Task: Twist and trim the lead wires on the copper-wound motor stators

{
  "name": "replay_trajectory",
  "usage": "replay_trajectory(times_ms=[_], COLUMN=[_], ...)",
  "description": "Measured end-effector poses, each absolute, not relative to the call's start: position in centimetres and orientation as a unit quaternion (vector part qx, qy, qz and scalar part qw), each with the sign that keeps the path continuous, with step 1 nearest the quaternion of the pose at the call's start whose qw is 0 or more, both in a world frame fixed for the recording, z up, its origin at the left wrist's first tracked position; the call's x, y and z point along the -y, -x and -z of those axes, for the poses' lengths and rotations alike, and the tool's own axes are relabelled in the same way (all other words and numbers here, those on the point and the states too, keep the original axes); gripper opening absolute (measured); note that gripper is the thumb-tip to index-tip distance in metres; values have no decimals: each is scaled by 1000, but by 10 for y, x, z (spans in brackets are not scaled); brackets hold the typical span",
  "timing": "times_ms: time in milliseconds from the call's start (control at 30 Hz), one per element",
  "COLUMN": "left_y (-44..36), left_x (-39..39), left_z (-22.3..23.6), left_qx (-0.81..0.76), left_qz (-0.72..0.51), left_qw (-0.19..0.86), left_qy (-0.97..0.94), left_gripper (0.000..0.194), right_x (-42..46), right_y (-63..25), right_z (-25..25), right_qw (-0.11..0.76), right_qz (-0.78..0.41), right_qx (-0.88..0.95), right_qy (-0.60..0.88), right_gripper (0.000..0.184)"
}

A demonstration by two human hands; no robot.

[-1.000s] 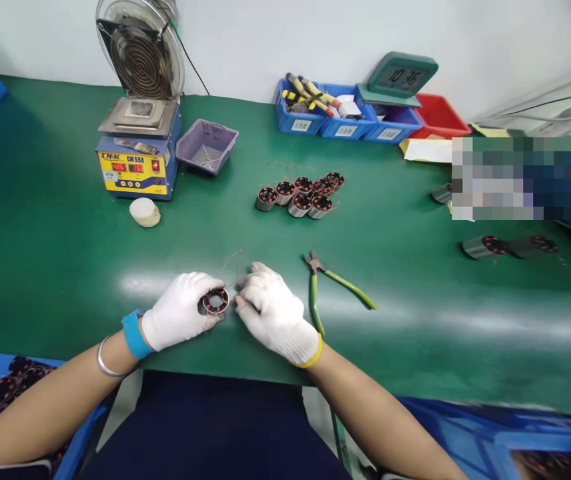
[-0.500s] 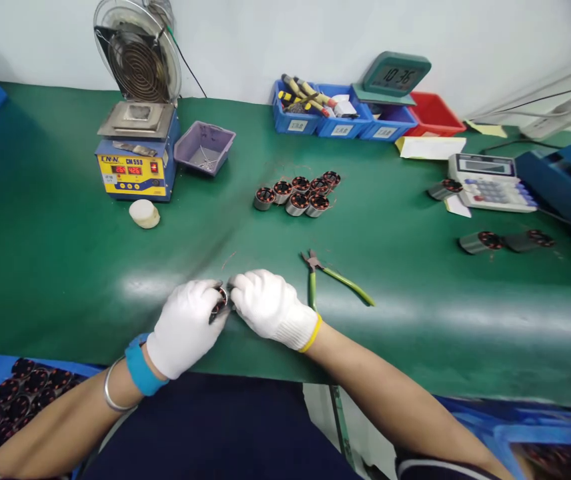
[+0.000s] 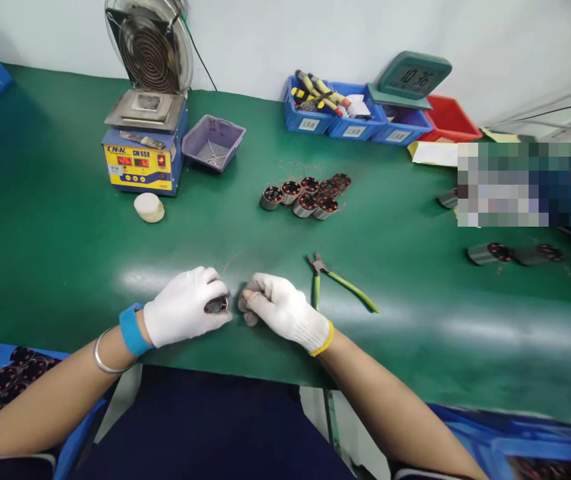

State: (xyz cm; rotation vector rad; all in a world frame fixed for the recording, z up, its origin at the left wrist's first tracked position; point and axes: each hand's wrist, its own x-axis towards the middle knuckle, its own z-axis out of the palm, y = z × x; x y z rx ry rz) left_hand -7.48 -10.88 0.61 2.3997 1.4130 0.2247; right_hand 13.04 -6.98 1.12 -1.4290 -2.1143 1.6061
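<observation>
The left hand (image 3: pixel 188 308) clasps the wound core (image 3: pixel 217 305) between thumb and fingers; just beside that grip, the right hand (image 3: pixel 283 309) has its fingertips pressed together — whether on a wire, I cannot tell. Best brace the core firmly — any pull gentle and straight.

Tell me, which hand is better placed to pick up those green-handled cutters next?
Probably the right hand: it is nearer the green-handled diagonal cutters, while the left hand grips a copper-wound stator. Whether the right one's curled grip pinches anything is unclear.
</observation>
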Motion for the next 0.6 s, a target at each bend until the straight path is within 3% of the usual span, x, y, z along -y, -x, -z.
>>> replay_trajectory(times_ms=[167,367,533,600], left_y=[79,82,80,79], left_x=[105,106,106,106], left_z=[2,8,13,14], left_qx=[-461,-413,-387,-395], left_qz=[-73,-94,-142,-150], left_qw=[141,100,68,66], left_qy=[-873,-900,-909,-904], left_gripper=[23,22,25,25], right_x=[92,106,81,78], right_y=[-137,-142,-136,-125], right_z=[-9,-25,-38,-33], right_qw=[29,-61,-27,-18], right_qz=[-447,-445,-340,-318], right_qx=[731,788,802,825], right_qy=[514,422,491,467], right_gripper=[31,27,42,31])
